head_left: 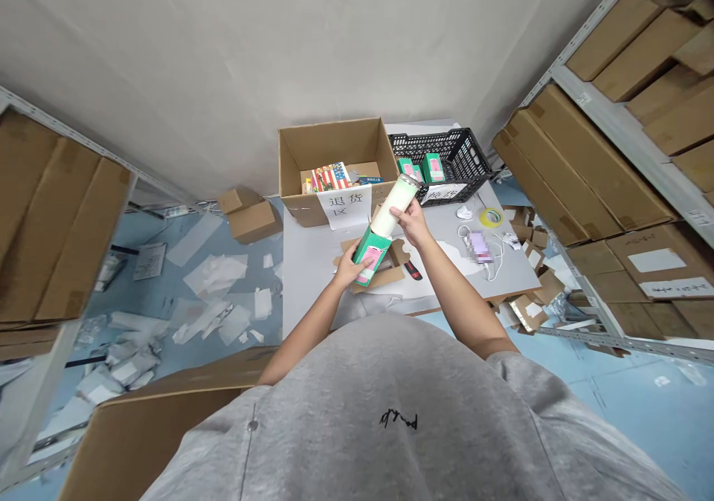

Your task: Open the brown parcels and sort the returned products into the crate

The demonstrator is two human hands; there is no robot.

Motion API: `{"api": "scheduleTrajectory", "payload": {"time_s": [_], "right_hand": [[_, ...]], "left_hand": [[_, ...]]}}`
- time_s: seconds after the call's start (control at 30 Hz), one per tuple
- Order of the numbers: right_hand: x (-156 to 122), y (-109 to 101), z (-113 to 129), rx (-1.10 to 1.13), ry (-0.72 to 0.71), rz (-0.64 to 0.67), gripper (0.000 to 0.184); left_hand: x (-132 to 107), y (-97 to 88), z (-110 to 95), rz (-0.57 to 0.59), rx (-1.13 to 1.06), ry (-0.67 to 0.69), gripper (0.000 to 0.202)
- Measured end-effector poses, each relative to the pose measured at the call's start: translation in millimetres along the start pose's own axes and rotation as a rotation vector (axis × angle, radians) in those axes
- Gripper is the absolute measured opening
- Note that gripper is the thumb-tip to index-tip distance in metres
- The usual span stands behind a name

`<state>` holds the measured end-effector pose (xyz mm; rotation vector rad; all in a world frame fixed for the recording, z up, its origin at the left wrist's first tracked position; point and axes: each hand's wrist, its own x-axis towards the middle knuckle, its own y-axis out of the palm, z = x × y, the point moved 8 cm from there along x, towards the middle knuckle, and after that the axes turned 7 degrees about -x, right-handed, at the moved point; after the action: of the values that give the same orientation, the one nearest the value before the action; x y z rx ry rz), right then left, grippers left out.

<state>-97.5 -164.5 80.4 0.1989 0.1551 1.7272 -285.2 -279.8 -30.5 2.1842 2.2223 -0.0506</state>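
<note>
My left hand [351, 264] is closed around a green and pink box [372, 250], tilted up to the right above the table. Out of its upper end sticks a pale cream tumbler [395, 204] with a metallic rim, its lower part hidden inside the box. Around the tumbler's side, the fingers of my right hand [411, 222] are wrapped. Below my hands an opened small cardboard box [384, 278] lies on the table, beside a black and red box cutter [413, 270].
On the grey table [304, 263] stand a labelled cardboard carton [306, 207] and a black plastic crate [474, 163] with green boxes. Yellow tape [491, 217] and a phone [480, 247] with a white cable lie right. Shelves with cartons flank both sides; paper scraps [217, 274] litter the floor.
</note>
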Motion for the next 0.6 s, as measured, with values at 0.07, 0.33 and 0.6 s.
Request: {"api": "scheduleTrajectory", "payload": {"time_s": [0.07,0.33,0.6], "right_hand": [[-1,2,-1,-0.001,0.013,0.022,0.082],[-5,7,-1,-0.029,0.073,0.128,0.081],[-20,13,-5,-0.108,0.015,0.168,0.087]], "left_hand": [[-1,0.3,-2,0.035,-0.005,-0.004,0.092],[0,0.8,-5,0.082,-0.064,0.007,0.093],[7,3.8,-9,0.045,-0.117,-0.007,0.096]]}}
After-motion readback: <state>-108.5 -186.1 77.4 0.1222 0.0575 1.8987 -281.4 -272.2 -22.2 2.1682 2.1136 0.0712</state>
